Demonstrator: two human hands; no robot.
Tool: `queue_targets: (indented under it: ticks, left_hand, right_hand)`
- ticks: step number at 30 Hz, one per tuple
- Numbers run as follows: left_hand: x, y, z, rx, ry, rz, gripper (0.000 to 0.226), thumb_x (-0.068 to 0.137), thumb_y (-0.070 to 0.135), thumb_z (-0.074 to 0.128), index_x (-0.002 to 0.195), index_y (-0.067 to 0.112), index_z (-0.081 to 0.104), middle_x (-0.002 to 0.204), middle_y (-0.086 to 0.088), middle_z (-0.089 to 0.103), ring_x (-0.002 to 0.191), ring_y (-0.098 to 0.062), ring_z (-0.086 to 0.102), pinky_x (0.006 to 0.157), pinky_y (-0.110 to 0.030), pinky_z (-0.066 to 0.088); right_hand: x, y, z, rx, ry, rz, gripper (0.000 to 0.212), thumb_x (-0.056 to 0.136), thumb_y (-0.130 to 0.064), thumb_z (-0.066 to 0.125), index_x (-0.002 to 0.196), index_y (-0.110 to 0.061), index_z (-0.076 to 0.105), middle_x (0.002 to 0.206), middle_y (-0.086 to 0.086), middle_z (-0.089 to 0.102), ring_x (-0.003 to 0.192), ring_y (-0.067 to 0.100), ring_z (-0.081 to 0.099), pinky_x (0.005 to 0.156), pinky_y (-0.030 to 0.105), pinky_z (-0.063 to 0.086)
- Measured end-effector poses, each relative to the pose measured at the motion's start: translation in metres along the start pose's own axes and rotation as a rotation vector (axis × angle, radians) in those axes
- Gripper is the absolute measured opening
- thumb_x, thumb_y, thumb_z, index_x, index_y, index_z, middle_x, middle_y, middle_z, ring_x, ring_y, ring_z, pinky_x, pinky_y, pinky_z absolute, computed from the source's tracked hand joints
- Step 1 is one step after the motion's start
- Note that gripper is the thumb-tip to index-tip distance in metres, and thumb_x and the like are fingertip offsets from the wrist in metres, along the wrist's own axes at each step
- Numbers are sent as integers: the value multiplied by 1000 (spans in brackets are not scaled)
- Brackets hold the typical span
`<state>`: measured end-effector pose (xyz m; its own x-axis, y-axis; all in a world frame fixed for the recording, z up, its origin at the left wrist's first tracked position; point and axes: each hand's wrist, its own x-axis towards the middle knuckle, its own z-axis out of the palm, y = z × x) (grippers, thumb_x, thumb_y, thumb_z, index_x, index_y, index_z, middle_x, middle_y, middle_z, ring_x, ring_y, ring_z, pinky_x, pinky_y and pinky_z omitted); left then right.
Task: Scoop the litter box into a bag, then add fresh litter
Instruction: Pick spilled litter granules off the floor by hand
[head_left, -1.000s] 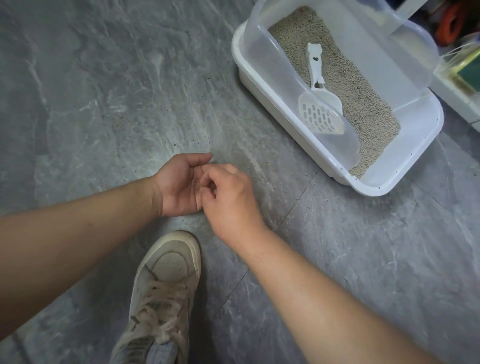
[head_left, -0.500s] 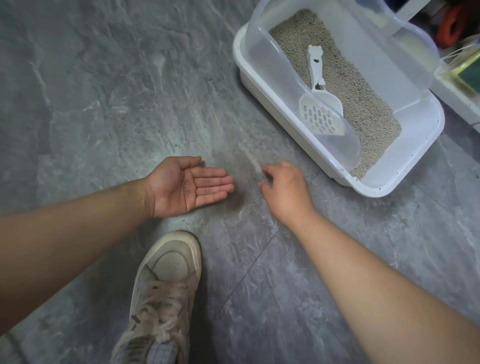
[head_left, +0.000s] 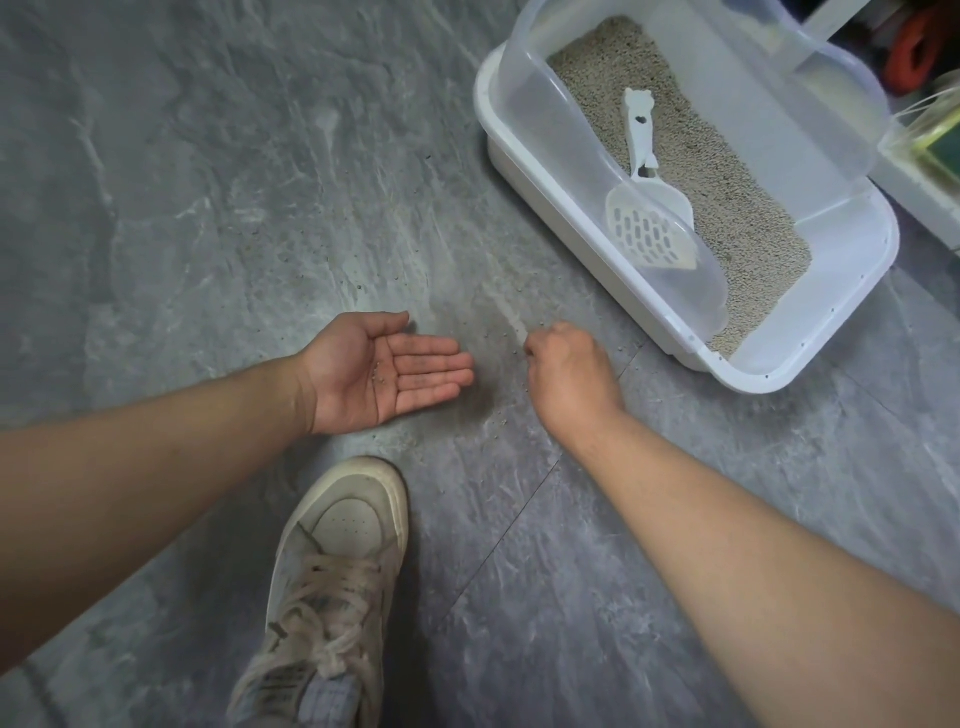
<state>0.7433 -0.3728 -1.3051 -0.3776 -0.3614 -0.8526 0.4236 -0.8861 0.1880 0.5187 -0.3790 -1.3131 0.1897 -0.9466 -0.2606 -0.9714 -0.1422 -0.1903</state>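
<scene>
A white litter box (head_left: 753, 387) with a clear high shield (head_left: 540, 114) stands on the grey floor at the upper right. It holds beige litter (head_left: 737, 208), and a white slotted scoop (head_left: 649, 228) lies on the litter. My left hand (head_left: 415, 374) is held flat and palm up just above the floor, with a few litter grains (head_left: 378, 373) in the palm. My right hand (head_left: 566, 369) is knuckles up beside the box's near corner. Its curled fingertips pinch at scattered grains (head_left: 501, 422) on the floor, and the fingertips themselves are hidden.
My shoe (head_left: 337, 561) is planted on the floor below the hands. Loose litter dust streaks the tiles between hands and box. A white shelf edge (head_left: 914, 176) and an orange object (head_left: 906, 49) sit behind the box at the top right.
My right hand left my left palm and moved right, down to the floor near the box. My left hand opened flat, showing grains in the palm.
</scene>
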Motion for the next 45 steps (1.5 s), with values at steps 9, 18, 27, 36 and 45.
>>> queue_targets:
  ticks: [9, 18, 27, 36, 45]
  left_hand:
    - [-3, 1, 4, 6, 8, -5, 54, 106, 32, 36, 130, -11, 58, 129, -30, 65, 117, -44, 66, 100, -52, 52]
    - [2, -1, 7, -2, 12, -2, 54, 106, 32, 35, 129, -11, 58, 128, -31, 65, 117, -43, 66, 101, -51, 51]
    - [9, 1, -4, 93, -30, -60, 54, 97, 41, 48, 125, 1, 70, 147, -21, 54, 141, -34, 47, 120, -42, 34]
    - [1, -1, 2, 3, -3, -6, 56, 105, 34, 39, 118, -14, 67, 128, -32, 64, 115, -45, 67, 95, -52, 56]
    - [-5, 0, 2, -16, -20, -9, 54, 106, 33, 37, 128, -12, 59, 129, -31, 64, 117, -45, 66, 98, -52, 53]
  right_hand:
    - [-3, 4, -3, 71, 8, 40, 28, 82, 12, 48, 94, -4, 66, 92, 14, 61, 83, 33, 58, 65, 34, 44]
    - [-2, -16, -17, 345, -15, 138, 15, 86, -2, 54, 100, -7, 59, 92, 12, 66, 82, 30, 62, 74, 39, 52]
    - [-36, -111, -22, 721, -42, -39, 14, 85, -4, 65, 97, -5, 73, 94, 9, 73, 85, 26, 69, 80, 44, 57]
    - [-15, -17, -11, 408, 122, 227, 30, 86, -14, 70, 115, -10, 69, 101, 10, 62, 91, 27, 62, 87, 35, 51]
    - [-5, 3, 8, 159, 41, 94, 14, 90, -9, 61, 83, -1, 70, 84, 7, 50, 79, 28, 56, 67, 28, 35]
